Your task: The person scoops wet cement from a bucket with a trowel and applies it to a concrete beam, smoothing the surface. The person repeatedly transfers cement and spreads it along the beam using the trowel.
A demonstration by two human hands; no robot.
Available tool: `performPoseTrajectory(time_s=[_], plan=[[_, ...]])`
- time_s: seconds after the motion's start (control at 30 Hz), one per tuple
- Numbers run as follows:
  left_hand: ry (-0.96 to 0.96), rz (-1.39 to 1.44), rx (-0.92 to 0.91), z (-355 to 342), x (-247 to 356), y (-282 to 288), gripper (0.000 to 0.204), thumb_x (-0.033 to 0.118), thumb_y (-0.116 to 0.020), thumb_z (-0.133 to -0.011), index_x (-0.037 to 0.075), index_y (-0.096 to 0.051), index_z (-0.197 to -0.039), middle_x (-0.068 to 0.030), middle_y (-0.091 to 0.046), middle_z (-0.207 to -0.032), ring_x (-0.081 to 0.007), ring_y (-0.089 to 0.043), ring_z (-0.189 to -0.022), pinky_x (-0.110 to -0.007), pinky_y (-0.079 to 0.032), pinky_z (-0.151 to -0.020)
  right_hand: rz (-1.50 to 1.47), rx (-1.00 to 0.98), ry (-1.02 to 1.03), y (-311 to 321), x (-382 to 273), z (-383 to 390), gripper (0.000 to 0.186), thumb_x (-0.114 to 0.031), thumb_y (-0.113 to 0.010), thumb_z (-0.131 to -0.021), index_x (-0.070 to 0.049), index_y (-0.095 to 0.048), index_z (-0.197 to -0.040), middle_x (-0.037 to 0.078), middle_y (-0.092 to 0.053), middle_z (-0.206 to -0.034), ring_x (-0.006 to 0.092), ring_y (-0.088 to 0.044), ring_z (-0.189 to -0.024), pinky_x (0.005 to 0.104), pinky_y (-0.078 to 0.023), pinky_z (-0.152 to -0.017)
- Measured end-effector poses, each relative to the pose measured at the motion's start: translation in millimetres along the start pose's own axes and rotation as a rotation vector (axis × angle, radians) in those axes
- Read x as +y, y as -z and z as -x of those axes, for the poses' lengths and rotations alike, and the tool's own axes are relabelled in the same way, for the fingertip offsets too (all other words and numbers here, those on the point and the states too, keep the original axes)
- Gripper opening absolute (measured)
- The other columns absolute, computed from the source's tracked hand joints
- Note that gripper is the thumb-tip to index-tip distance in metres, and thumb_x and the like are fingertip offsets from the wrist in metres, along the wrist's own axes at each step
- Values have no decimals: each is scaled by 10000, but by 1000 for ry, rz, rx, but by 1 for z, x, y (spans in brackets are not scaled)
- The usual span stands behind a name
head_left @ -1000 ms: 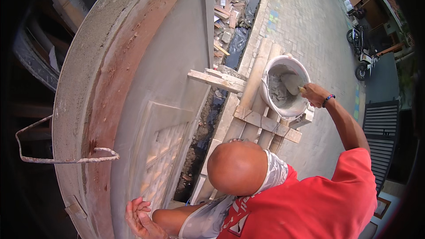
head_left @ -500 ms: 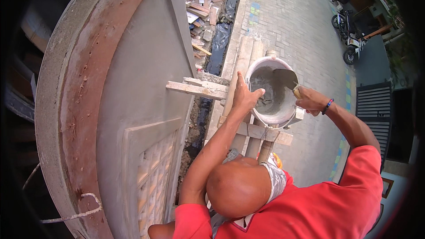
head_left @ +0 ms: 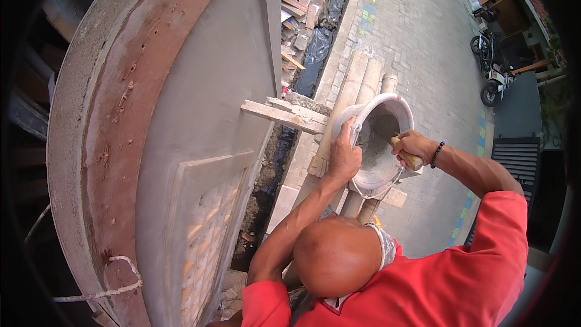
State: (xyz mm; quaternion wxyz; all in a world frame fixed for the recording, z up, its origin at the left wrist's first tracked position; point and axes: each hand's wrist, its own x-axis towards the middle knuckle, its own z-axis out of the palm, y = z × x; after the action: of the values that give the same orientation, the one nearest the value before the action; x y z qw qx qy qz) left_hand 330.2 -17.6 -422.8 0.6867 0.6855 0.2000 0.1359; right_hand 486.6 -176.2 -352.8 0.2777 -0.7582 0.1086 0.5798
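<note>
1. Leaning in from the lower edge, a co-worker in a red shirt (head_left: 436, 272) bends over a bucket (head_left: 370, 180). The wearer's own hands lie outside the view, so their grip cannot be told.
2. The co-worker's left hand (head_left: 345, 157) grips the bucket's left rim.
3. The co-worker's right hand (head_left: 414, 148), below a dark beaded bracelet (head_left: 436, 154), closes around the wooden handle of a trowel (head_left: 414, 161); its blade is hard to make out inside the bucket.
4. The bucket sits at the right edge of a bamboo platform (head_left: 354, 82), tilted with its mouth turned rightward, and holds wet grey mortar (head_left: 380, 130). The platform's poles run past it to their far ends.
5. Left of the platform rises a grey plastered wall (head_left: 206, 97) with a slatted vent (head_left: 209, 224) low down; timber pieces (head_left: 284, 116) bridge the space between wall and platform.
6. Farther off, a dark drain (head_left: 310, 85) runs beside a heap of rubble (head_left: 302, 12).
7. Across the brick paving (head_left: 417, 54), a motorbike (head_left: 493, 69) stands beyond a dark slatted gate (head_left: 514, 157).
</note>
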Motion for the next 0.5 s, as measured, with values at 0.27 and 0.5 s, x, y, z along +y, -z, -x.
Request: performPoseTrajectory(time_s=[0.27,0.5], plan=[[-116,-104,-116,1,-3,-2,694,-101,-455,-705,42,-442,-1384,-308,-591,-1211,-503,-550,-1144,-523,-427,-992,297,108,233,-15,2,15,148,-26,-640,-788,80,-599,-883,150,-619,-710,221,-634,-528,356,-503,-438],[-170,-108,-148,-7,-9,17,672,-74,-449,-702,48,-487,-1362,-311,-642,-1102,-477,-607,-1087,-471,-471,-952,955,278,588,-16,8,31,249,-66,-637,-735,114,-592,-900,285,-669,-821,407,-690,-764,468,-560,-710]])
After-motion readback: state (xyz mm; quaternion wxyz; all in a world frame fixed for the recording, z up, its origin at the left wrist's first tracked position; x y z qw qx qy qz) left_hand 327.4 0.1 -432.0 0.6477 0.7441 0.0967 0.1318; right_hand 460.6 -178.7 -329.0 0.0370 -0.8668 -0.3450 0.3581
